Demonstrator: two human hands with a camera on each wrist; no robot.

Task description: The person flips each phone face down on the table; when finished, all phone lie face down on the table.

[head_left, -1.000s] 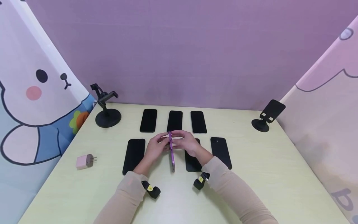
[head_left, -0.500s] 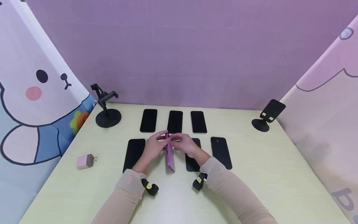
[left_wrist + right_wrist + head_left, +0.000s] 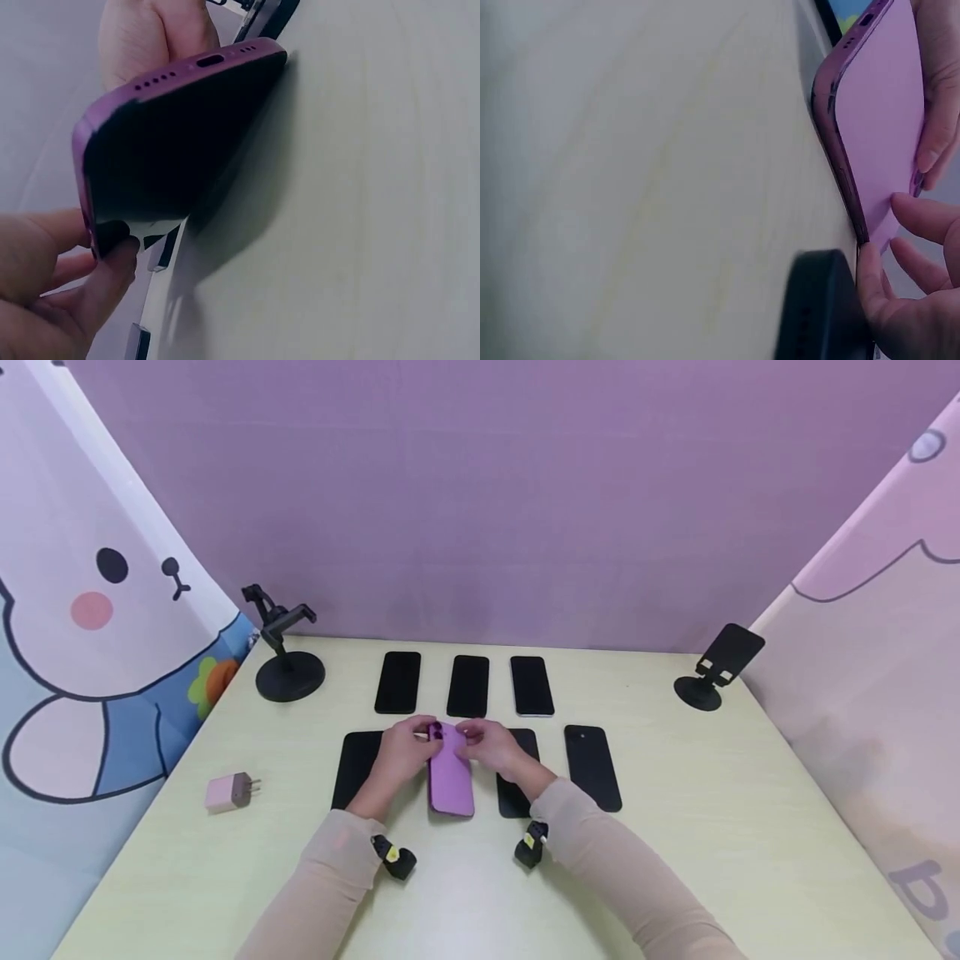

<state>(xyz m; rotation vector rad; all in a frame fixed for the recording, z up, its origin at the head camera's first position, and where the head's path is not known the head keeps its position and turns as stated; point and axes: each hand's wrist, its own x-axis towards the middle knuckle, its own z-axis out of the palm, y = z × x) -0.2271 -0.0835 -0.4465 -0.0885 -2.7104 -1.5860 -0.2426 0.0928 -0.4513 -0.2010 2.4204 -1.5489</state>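
Here's the left hand (image 3: 403, 753) and right hand (image 3: 493, 748), fingers nearly closed, pinching the purple phone (image 3: 452, 783) between them by its camera end, back upward! Likely stiff, fairly light, slick-faced, breakable; those side edges look the safest hold.

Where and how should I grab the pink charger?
Grip the pink charger by its boxy body, probably coming from the left, because its prongs stick out to the right and its flat sides should suit a pinch.
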